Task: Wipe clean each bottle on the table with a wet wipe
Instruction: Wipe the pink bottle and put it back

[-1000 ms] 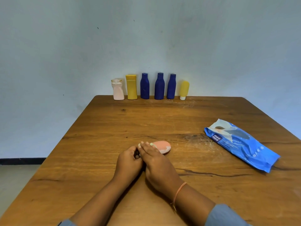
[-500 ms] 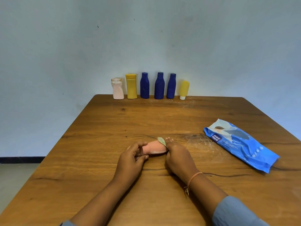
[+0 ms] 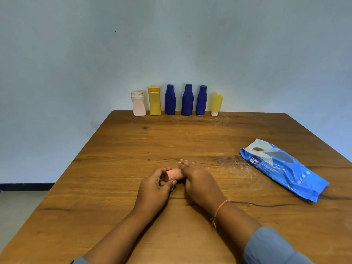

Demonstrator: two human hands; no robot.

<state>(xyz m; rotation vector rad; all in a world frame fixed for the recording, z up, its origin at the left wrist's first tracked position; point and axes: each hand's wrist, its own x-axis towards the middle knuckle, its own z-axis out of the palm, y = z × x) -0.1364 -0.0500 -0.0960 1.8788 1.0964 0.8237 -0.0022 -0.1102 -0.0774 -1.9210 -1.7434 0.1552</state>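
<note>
A plain pale blue wall closes off the room behind your wooden desk (image 3: 190,141), whose grain shows dark cracks and whitish smears near the middle and far edge. Against that wall six bottles stand upright in a tidy row, out of the working space: a pale pink bottle (image 3: 138,103), a yellow bottle (image 3: 154,101), three dark blue bottles (image 3: 187,101), and a yellow tube (image 3: 216,104) on its white cap. Near you, a small pink bottle (image 3: 174,174) lies on its side, low over the desk, so both hands can work it. Your left hand (image 3: 155,189) is curled around its left end, steadying it, while your right hand (image 3: 200,182) is folded over its other end; the wipe is probably under those blurred fingers, but you cannot see it here. The blue wet wipe pack (image 3: 282,168) lies flat to your right, well apart from the hands yet within reach for a fresh wipe.
</note>
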